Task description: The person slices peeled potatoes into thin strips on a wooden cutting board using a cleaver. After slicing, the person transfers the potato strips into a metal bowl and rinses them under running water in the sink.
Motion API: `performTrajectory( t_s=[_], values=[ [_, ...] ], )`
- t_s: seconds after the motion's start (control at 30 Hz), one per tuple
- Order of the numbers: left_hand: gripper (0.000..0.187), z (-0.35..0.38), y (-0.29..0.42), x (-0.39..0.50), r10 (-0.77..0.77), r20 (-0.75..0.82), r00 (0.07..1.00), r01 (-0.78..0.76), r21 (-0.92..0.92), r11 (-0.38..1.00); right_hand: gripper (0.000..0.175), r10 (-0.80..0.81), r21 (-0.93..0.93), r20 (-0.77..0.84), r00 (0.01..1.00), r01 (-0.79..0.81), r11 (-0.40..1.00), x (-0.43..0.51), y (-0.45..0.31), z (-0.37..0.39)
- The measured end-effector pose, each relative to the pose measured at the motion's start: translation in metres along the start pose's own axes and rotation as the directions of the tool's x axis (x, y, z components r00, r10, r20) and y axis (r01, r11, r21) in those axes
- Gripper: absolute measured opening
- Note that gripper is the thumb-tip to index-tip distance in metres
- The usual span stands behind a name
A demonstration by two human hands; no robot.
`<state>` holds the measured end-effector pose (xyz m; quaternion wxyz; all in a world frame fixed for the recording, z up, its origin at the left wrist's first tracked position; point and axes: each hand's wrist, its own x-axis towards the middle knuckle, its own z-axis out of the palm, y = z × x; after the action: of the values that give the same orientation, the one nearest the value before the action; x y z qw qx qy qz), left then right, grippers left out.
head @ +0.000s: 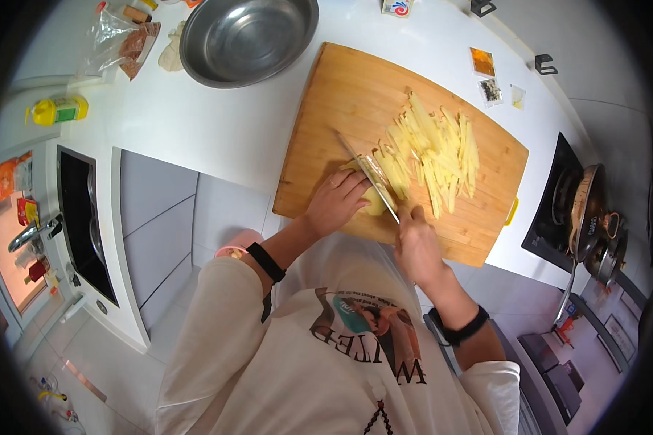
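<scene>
On a wooden cutting board [337, 98], my right hand [420, 247] is closed around the handle of a kitchen knife [367, 174]. The blade slants away to the upper left, across pale yellow slices that look like potato [375, 202]. My left hand [337, 198] rests on these slices just left of the blade, its fingers bent and near the metal. Right of the blade lie more thin slices [393, 169], and beyond them a loose heap of cut yellow strips [441, 149]. The knife handle is mostly hidden in my fist.
A steel basin [250, 41] stands beyond the board at the left, near a plastic bag [109, 43]. Small spice packets [482, 62] lie at the upper right. A wok [585, 212] sits by the black cooktop [549, 217] on the right. A pink bin [242, 242] stands below the counter.
</scene>
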<state>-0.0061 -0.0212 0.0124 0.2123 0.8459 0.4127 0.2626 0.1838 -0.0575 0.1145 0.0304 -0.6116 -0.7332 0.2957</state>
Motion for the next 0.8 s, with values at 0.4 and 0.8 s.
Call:
performTrajectory(
  t_s=[0.4,0.8],
  values=[
    [0.044,0.005,-0.004,-0.005,-0.023,-0.048,0.999,0.02,-0.068,0.998,0.02,0.024,0.179,-0.106,0.994,-0.005,0.984,0.014,-0.002,-0.017],
    [0.044,0.002,-0.005,-0.001,0.015,-0.059,0.998,-0.016,-0.013,1.0,0.026,0.062,-0.06,0.053,0.997,-0.059,0.996,-0.029,-0.021,-0.033]
  ],
)
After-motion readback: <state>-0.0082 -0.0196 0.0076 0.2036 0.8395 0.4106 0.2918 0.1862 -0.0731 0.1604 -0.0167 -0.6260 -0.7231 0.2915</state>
